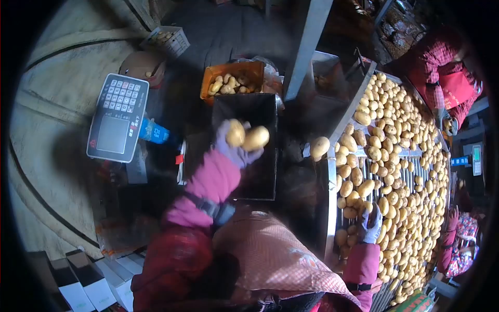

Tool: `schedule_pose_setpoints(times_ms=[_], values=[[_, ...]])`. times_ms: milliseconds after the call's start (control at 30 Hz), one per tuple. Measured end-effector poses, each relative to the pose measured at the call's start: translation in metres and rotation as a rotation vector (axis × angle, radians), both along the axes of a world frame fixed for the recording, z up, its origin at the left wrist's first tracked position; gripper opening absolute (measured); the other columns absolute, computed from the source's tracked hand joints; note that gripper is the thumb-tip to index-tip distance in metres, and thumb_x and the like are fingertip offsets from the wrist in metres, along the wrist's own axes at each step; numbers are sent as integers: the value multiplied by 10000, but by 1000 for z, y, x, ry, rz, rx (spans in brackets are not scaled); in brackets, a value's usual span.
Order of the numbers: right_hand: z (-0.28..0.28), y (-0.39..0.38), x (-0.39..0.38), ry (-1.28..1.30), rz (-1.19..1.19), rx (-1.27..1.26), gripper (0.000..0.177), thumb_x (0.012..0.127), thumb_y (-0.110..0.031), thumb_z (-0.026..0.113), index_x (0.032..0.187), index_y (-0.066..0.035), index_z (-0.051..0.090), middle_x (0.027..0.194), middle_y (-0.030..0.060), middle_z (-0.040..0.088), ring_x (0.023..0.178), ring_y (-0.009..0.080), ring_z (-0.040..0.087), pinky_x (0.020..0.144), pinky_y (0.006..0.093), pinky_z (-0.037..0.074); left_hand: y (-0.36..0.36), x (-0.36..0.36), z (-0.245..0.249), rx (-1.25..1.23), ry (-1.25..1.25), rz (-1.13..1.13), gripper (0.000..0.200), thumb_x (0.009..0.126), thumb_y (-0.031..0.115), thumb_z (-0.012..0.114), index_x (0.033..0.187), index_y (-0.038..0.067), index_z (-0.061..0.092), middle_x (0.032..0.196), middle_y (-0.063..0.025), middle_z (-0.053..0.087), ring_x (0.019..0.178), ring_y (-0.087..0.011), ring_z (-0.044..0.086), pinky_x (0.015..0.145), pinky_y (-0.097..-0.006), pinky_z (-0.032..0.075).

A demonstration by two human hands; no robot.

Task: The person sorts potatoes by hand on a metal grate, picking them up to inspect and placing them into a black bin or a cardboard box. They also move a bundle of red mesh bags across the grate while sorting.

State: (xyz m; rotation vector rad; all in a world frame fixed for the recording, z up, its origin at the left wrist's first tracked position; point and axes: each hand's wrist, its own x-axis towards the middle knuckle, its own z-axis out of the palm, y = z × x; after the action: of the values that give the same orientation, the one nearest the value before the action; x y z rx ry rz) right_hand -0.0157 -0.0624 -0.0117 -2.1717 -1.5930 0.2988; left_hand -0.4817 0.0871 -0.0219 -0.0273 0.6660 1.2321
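Observation:
My left hand [235, 147], in a pale glove, holds two potatoes, a rounder potato [235, 133] and a longer potato [257, 138]. It is over a dark, open-topped rectangular bin [276, 156]. At the right, my gloved right hand [370, 229] reaches among the potatoes on a slatted metal sorting table [332, 208], its fingers curled about a potato [367, 206]. A single potato [319, 147] sits at the table's left edge, between my hands.
An orange crate [205, 86] of potatoes stands behind the bin. A scale display [114, 132] is at the left. One slanted metal post [307, 49] rises near the table. Other people [442, 78] work along the table's far side. A woven sack [270, 249] lies before me.

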Motion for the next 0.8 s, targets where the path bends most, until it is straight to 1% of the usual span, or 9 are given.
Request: schedule_pose_setpoints(times_ms=[100, 167, 267, 367, 433, 500, 633, 700, 800], values=[[25, 2, -27, -206, 134, 21, 565, 800, -319, 659, 1280, -61, 512, 1083, 236, 565, 994, 430, 531, 884, 490, 434, 78, -16, 24, 90, 61, 110, 669, 799, 625, 533, 1254, 140, 459, 1251, -158, 502, 1125, -397, 525, 819, -585, 505], [18, -2, -35, -309, 100, 111, 571, 762, -301, 707, 1268, -102, 533, 1040, 210, 566, 958, 409, 539, 843, 488, 446, 114, -2, 39, -278, 194, 244, 594, 823, 581, 520, 1214, 136, 477, 1175, -118, 532, 1047, -339, 542, 763, -521, 519], [11, -8, -37, -417, 104, 112, 628, 685, -323, 762, 1231, -100, 548, 1028, 153, 570, 955, 354, 537, 807, 467, 461, 120, 40, 53, -165, 457, 22, 610, 858, 530, 509, 1293, 111, 426, 1192, -134, 525, 1035, -297, 551, 793, -467, 519], [16, -26, -31, 194, -259, 83, 495, 768, -265, 742, 1176, -46, 568, 1043, 173, 595, 963, 335, 584, 828, 413, 485, 108, 83, 57, 76, 421, -349, 592, 883, 484, 506, 1327, 101, 428, 1260, -147, 515, 1095, -314, 550, 876, -483, 508], [15, -54, -4, 94, -264, 238, 440, 807, -210, 720, 1167, -15, 562, 1037, 181, 600, 953, 294, 606, 841, 352, 490, 83, 130, 63, 285, 556, -523, 540, 899, 452, 506, 1311, 107, 456, 1216, -133, 545, 1054, -263, 576, 858, -440, 520], [18, -93, 23, 268, -417, 247, 424, 832, -207, 707, 1174, -10, 554, 1062, 151, 599, 987, 240, 593, 853, 332, 483, 54, 169, 67, 376, 591, -630, 503, 900, 357, 561, 1301, 67, 467, 1200, -121, 551, 1020, -227, 578, 837, -371, 520], [15, -173, 50, 223, -692, 290, 449, 846, -206, 702, 1214, -7, 540, 1174, 144, 567, 1055, 205, 560, 886, 317, 470, -20, 215, 37, 809, 610, -897, 455, 892, 183, 599, 1307, 39, 479, 1210, -126, 543, 1064, -224, 559, 869, -319, 492], [9, -201, 52, 94, -731, 243, 476, 830, -179, 702, 1247, -25, 532, 1199, 160, 559, 1088, 254, 555, 922, 341, 456, -48, 242, 35, 1008, 819, -1073, 495, 868, 175, 624, 1315, 26, 469, 1233, -138, 541, 1119, -246, 544, 931, -340, 461], [4, -231, 54, -172, -521, 47, 453, 818, -157, 641, 1253, -68, 550, 1241, 204, 537, 1148, 384, 503, 996, 433, 398, -75, 280, 46, 1715, 867, -1209, 564, 807, 178, 671, 1328, 82, 477, 1264, -183, 521, 1166, -336, 511, 998, -404, 404]])
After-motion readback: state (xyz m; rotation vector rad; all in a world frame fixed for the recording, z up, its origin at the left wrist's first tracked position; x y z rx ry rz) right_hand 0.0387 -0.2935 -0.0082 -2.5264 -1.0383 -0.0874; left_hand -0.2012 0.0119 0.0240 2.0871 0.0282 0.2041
